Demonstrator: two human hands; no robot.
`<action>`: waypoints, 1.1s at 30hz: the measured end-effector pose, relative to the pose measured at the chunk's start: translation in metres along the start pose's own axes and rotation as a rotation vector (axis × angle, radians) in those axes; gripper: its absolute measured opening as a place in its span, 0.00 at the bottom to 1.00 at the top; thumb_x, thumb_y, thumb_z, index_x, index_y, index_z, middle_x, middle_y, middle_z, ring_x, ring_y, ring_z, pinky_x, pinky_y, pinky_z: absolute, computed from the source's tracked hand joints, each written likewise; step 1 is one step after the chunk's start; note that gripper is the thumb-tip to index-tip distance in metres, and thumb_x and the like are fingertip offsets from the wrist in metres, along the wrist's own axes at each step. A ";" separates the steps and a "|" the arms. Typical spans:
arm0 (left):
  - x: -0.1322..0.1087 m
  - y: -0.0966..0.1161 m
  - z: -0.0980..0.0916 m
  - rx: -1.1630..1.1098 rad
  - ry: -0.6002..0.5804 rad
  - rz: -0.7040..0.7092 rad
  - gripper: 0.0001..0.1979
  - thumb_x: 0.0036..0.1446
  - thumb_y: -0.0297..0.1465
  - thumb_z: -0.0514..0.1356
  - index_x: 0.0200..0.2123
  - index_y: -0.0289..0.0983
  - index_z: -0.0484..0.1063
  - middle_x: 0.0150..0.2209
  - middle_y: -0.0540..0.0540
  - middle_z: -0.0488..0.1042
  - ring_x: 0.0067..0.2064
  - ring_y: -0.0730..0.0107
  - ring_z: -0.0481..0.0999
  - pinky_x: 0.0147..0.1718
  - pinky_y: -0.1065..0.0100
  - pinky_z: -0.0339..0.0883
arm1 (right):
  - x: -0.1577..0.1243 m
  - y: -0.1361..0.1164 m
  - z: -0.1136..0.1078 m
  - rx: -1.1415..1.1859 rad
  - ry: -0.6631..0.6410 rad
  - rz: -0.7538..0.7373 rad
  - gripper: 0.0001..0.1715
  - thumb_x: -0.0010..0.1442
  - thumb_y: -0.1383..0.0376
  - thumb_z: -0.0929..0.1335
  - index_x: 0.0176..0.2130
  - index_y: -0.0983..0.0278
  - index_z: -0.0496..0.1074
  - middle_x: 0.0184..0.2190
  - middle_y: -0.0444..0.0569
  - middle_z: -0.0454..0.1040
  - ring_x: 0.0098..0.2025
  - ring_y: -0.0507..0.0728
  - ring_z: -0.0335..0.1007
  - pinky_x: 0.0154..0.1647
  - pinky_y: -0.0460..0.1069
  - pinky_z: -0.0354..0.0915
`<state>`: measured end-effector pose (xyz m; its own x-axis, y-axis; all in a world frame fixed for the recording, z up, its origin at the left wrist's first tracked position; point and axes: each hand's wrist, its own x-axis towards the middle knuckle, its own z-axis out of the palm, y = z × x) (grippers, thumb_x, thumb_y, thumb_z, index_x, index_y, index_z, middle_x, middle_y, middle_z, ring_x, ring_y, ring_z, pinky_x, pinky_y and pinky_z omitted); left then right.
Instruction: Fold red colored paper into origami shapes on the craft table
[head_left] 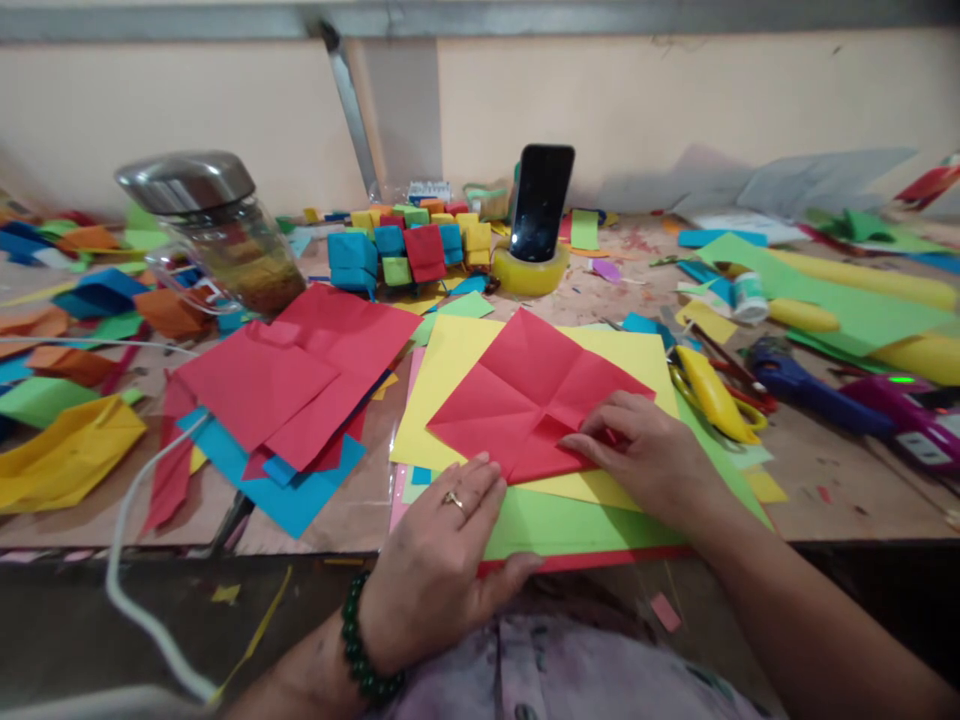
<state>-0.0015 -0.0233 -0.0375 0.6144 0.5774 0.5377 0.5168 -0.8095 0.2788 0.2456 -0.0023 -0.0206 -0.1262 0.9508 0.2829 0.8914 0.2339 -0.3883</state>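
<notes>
A creased red paper square [525, 390] lies on a yellow sheet [450, 370] atop green sheets [562, 520] at the table's front edge. My right hand [645, 450] presses a folded corner of the red square down with bent fingers, near its lower right side. My left hand [442, 550], with a ring and a green bead bracelet, lies flat on the stack just below the red square's near edge, fingers stretched out.
Loose red and blue sheets [300, 390] lie to the left. A glass jar [217, 235], folded paper cubes [405, 245] and a phone [541, 200] propped in a tape roll stand behind. Yellow scissors [712, 395] and glue guns [847, 395] lie right. A white cable [127, 560] hangs left.
</notes>
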 end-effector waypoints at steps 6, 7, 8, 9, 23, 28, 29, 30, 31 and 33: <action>-0.001 0.000 0.001 0.010 -0.003 -0.014 0.24 0.60 0.41 0.57 0.50 0.25 0.70 0.50 0.31 0.75 0.53 0.50 0.73 0.52 0.54 0.71 | 0.001 -0.001 -0.001 -0.010 -0.007 0.010 0.16 0.59 0.55 0.69 0.25 0.61 0.70 0.25 0.47 0.69 0.30 0.56 0.67 0.30 0.50 0.63; 0.000 0.000 0.001 0.006 -0.004 -0.020 0.25 0.60 0.42 0.57 0.50 0.25 0.69 0.50 0.31 0.75 0.53 0.50 0.73 0.52 0.54 0.71 | 0.001 -0.001 -0.001 -0.009 -0.008 0.008 0.16 0.59 0.56 0.69 0.25 0.61 0.70 0.25 0.47 0.69 0.30 0.56 0.67 0.30 0.50 0.63; 0.000 0.001 0.001 0.001 -0.008 -0.027 0.25 0.60 0.42 0.57 0.50 0.25 0.69 0.50 0.31 0.75 0.53 0.50 0.73 0.51 0.54 0.71 | 0.001 -0.001 -0.001 -0.008 -0.010 0.003 0.16 0.59 0.56 0.69 0.25 0.61 0.70 0.25 0.47 0.69 0.30 0.56 0.67 0.30 0.50 0.63; 0.001 0.001 0.000 -0.005 -0.013 -0.035 0.26 0.61 0.42 0.57 0.51 0.25 0.68 0.49 0.31 0.75 0.53 0.51 0.73 0.51 0.55 0.72 | 0.001 -0.001 -0.001 -0.008 -0.010 0.000 0.16 0.59 0.56 0.68 0.25 0.61 0.70 0.25 0.47 0.69 0.30 0.56 0.67 0.30 0.50 0.63; 0.003 0.001 0.002 0.026 -0.083 -0.056 0.25 0.62 0.44 0.55 0.51 0.29 0.72 0.48 0.34 0.74 0.51 0.52 0.72 0.49 0.53 0.71 | 0.001 -0.002 -0.001 -0.009 -0.034 0.032 0.13 0.57 0.59 0.71 0.25 0.62 0.70 0.26 0.46 0.69 0.31 0.56 0.67 0.32 0.50 0.62; 0.003 0.001 0.002 0.027 -0.091 -0.055 0.25 0.61 0.43 0.56 0.51 0.29 0.72 0.48 0.34 0.74 0.51 0.52 0.72 0.49 0.53 0.71 | 0.002 -0.003 -0.001 -0.012 -0.035 0.043 0.13 0.57 0.59 0.71 0.24 0.62 0.70 0.26 0.46 0.69 0.31 0.57 0.67 0.32 0.50 0.62; 0.003 0.001 0.002 0.028 -0.090 -0.056 0.24 0.61 0.43 0.56 0.51 0.29 0.72 0.48 0.34 0.74 0.51 0.52 0.72 0.49 0.53 0.71 | 0.001 -0.003 -0.001 -0.012 -0.034 0.043 0.13 0.57 0.59 0.71 0.24 0.62 0.70 0.26 0.46 0.69 0.32 0.57 0.67 0.32 0.50 0.62; 0.003 0.001 0.002 0.027 -0.090 -0.057 0.24 0.61 0.43 0.56 0.51 0.29 0.72 0.48 0.34 0.74 0.51 0.51 0.72 0.49 0.53 0.71 | 0.001 -0.003 -0.001 -0.012 -0.034 0.042 0.13 0.57 0.59 0.71 0.24 0.62 0.70 0.26 0.46 0.69 0.32 0.57 0.67 0.32 0.50 0.62; 0.003 0.001 0.002 0.025 -0.092 -0.058 0.24 0.61 0.43 0.56 0.51 0.29 0.72 0.48 0.34 0.74 0.51 0.51 0.72 0.49 0.53 0.71 | 0.001 -0.002 -0.001 -0.012 -0.033 0.041 0.13 0.57 0.59 0.71 0.24 0.62 0.70 0.26 0.46 0.69 0.32 0.57 0.67 0.32 0.50 0.62; 0.003 0.001 0.002 0.020 -0.095 -0.058 0.24 0.61 0.42 0.56 0.51 0.29 0.72 0.48 0.34 0.74 0.51 0.51 0.72 0.49 0.52 0.71 | 0.001 -0.002 -0.001 -0.014 -0.034 0.039 0.13 0.57 0.59 0.71 0.24 0.62 0.70 0.26 0.46 0.69 0.32 0.57 0.67 0.32 0.50 0.63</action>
<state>0.0022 -0.0219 -0.0373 0.6362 0.6318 0.4428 0.5647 -0.7724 0.2907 0.2439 -0.0019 -0.0189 -0.1056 0.9655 0.2381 0.9018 0.1939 -0.3862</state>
